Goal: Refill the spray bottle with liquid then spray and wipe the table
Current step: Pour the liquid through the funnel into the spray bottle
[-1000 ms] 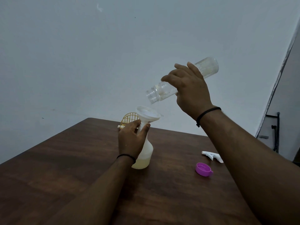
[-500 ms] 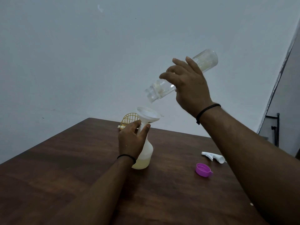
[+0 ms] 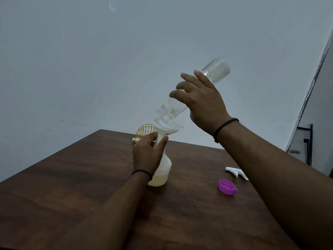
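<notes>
The spray bottle [image 3: 161, 170] stands upright on the wooden bench [image 3: 75, 177], pale yellow liquid in its base and a white funnel [image 3: 168, 129] in its neck. The left hand [image 3: 146, 156] has its grip curled round that neck. Above the spray bottle, the right hand [image 3: 203, 103] grips a clear bottle [image 3: 214, 73], tipped mouth-down into the funnel. Right of the spray bottle lie a purple cap [image 3: 227, 187] and the white spray head [image 3: 236, 173]; behind it sits a yellow wire basket [image 3: 145, 131].

left hand [image 3: 146, 156] hides the white spray bottle [image 3: 162, 170] neck, right forearm covers part of the white trigger sprayer head [image 3: 234, 171], yellow wire basket [image 3: 145, 131] partly behind the white funnel [image 3: 166, 129], dark wooden counter [image 3: 72, 177] cropped left/bottom.
</notes>
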